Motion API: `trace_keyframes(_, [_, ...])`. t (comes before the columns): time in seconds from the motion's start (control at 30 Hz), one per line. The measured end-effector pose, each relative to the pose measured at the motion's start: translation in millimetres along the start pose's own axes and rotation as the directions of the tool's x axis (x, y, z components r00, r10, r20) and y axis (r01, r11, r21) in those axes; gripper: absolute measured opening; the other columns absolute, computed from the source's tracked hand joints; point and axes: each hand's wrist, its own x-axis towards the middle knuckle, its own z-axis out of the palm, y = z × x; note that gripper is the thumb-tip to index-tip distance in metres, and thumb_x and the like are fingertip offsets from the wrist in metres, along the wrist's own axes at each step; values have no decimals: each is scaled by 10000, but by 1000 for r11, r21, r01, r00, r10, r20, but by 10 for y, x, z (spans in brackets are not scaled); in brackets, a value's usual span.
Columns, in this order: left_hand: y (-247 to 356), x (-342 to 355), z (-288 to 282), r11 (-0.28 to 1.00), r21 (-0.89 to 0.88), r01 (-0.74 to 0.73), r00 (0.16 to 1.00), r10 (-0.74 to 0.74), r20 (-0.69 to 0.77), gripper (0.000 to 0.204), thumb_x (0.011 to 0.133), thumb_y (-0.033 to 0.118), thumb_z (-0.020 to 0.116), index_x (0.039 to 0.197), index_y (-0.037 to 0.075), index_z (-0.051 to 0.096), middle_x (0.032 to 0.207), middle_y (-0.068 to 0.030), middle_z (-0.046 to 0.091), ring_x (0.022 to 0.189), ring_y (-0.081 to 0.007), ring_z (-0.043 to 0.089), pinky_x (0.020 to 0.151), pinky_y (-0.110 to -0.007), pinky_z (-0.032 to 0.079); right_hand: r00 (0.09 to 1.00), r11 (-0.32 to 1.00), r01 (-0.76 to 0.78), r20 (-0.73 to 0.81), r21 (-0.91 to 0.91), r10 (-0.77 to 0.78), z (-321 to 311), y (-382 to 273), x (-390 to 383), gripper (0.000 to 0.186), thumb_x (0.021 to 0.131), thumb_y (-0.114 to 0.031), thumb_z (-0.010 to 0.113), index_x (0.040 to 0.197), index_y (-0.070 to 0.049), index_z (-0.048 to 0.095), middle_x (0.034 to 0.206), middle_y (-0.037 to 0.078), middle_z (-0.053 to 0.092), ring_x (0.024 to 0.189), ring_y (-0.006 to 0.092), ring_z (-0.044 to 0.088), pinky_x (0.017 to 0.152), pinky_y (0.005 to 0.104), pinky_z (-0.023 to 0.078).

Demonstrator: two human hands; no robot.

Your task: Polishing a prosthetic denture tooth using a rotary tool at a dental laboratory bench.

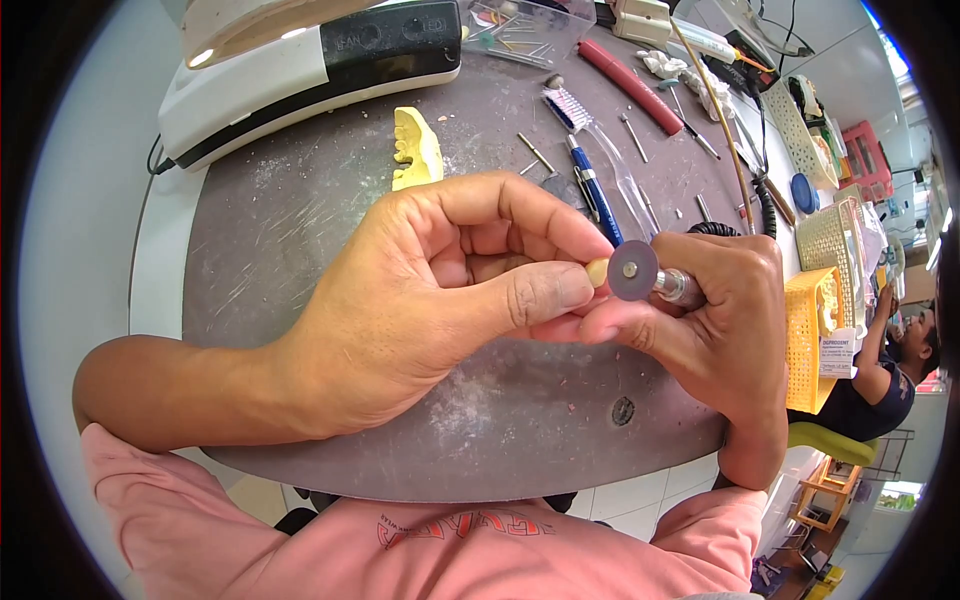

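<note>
My left hand (440, 280) pinches a small yellowish piece (596, 273), like a dental crown, between thumb and index finger, with the other fingers curled behind. My right hand (715, 330) is wrapped round a metal rotary handpiece (678, 288); its grey disc (630, 268) sits at the piece, touching or very close, and my right thumb lies just below. A yellow dental model (414, 150) stands on the grey worktop (280, 240) beyond my left hand. A blue pen (590, 180) and a clear-handled brush (567, 109) lie beyond my hands.
A white-and-black machine (260, 95) stands back left. At the back are a clear box (520, 30), a red cylindrical tool (628, 85) and small burs. Yellow (810, 360) and cream (810, 240) baskets line the right edge. A co-worker (875, 385) sits beyond them at the right.
</note>
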Motion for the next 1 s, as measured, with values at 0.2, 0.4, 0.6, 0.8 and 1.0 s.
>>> trace_keyframes(0.2, [3, -2, 0, 1000, -12, 4, 1000, -3, 3, 170, 824, 34, 612, 978, 6, 544, 880, -67, 596, 780, -112, 603, 709, -253, 543, 1000, 1000, 10, 4, 0, -10, -3, 0, 2, 490, 604, -449, 775, 615, -5, 568, 459, 44, 392, 415, 119, 334, 402, 259, 282])
trace_keyframes(0.4, [6, -1, -2, 1000, 3, -1, 1000, 1, 11, 170, 825, 33, 610, 978, 4, 544, 885, -68, 598, 788, -110, 601, 714, -249, 540, 1000, 1000, 14, 11, 11, -14, -4, -2, -2, 470, 604, -421, 785, 600, -10, 557, 459, 43, 390, 417, 117, 326, 403, 259, 276])
trace_keyframes(0.6, [-3, -3, -1, 1000, -2, 5, 1000, -5, 6, 162, 832, 38, 603, 977, 0, 543, 904, -76, 604, 793, -110, 601, 708, -249, 540, 1000, 1000, 13, 12, 17, -13, 3, -1, -4, 460, 604, -415, 787, 610, -8, 572, 460, 41, 406, 418, 113, 337, 405, 255, 279])
trace_keyframes(0.8, [0, 0, -7, 1000, -3, 12, 1000, -12, 6, 164, 832, 38, 600, 981, 0, 542, 893, -75, 604, 788, -107, 602, 707, -249, 542, 1000, 1000, 14, 18, 19, -14, 3, 5, -6, 454, 608, -415, 785, 617, -9, 583, 461, 43, 421, 416, 110, 354, 406, 255, 287])
trace_keyframes(1.0, [13, -1, 4, 1000, -5, 22, 1000, -22, -5, 155, 835, 28, 589, 980, 1, 542, 891, -71, 601, 784, -105, 602, 703, -250, 544, 1000, 1000, 18, 23, 22, -18, -4, -1, -1, 448, 609, -405, 787, 607, -11, 575, 463, 46, 430, 414, 113, 365, 407, 259, 294])
